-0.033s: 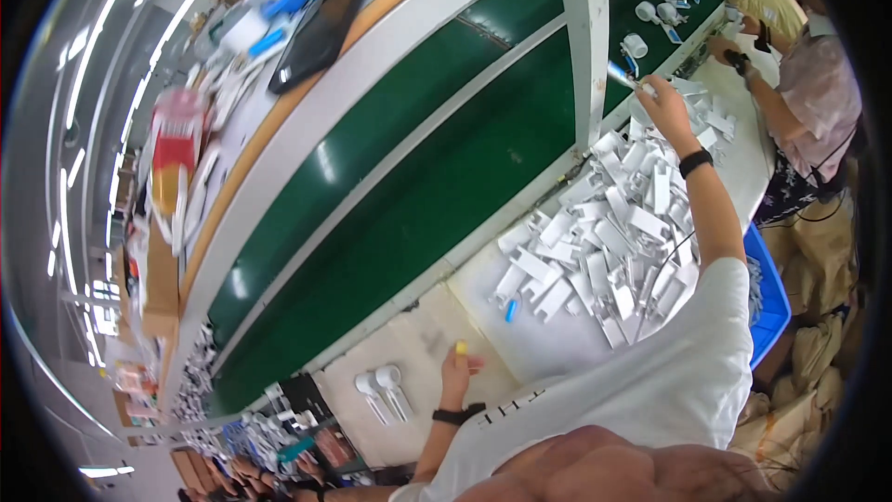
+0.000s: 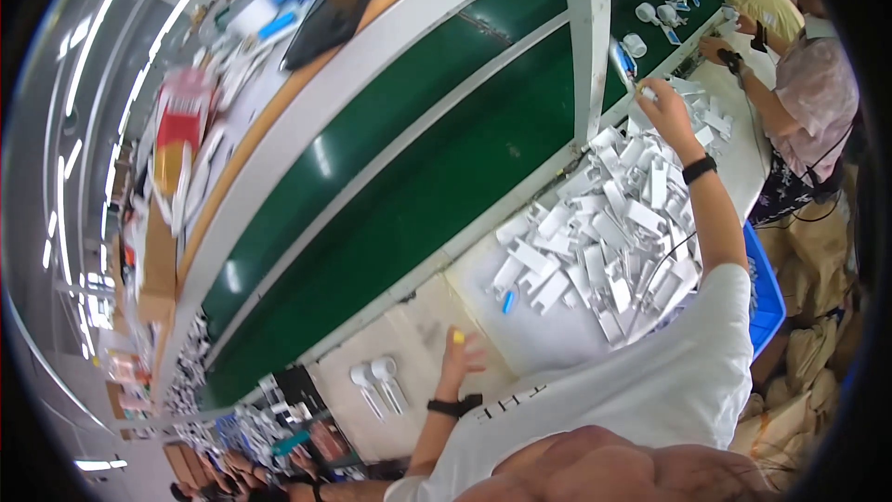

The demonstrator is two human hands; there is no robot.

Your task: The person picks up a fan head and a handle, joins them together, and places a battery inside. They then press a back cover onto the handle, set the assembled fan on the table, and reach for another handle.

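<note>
Hovering above the pale sheet [image 2: 420,321] on the counter [image 2: 472,281], your left hand [image 2: 457,367] has its grip released, the fingers spread apart and slightly blurred, with a small yellow patch [image 2: 458,338] at the end of one. Your right arm stretches along the counter, bent over the heap of white parts [image 2: 609,223], and your right hand [image 2: 667,112] is at the far edge, beside the foot of the white post [image 2: 587,47]. Its fingers curl toward a white and blue piece by the belt; the view there is small and crowded, so I cannot tell whether that grip is clenched on anything.

The white parts lie in a loose jumble to the right of the sheet, running along the far edge toward the counter's far right corner. One small blue piece [image 2: 508,301] lies apart, just left of the heap. Two white round-headed handles [image 2: 375,386] rest side by side near the sheet's left edge, well apart from your left hand. Beyond the far edge runs the green belt [image 2: 437,219]. A co-worker [image 2: 813,84] is at your right, past the heap, with a blue bin [image 2: 769,312] below the counter's right side.
</note>
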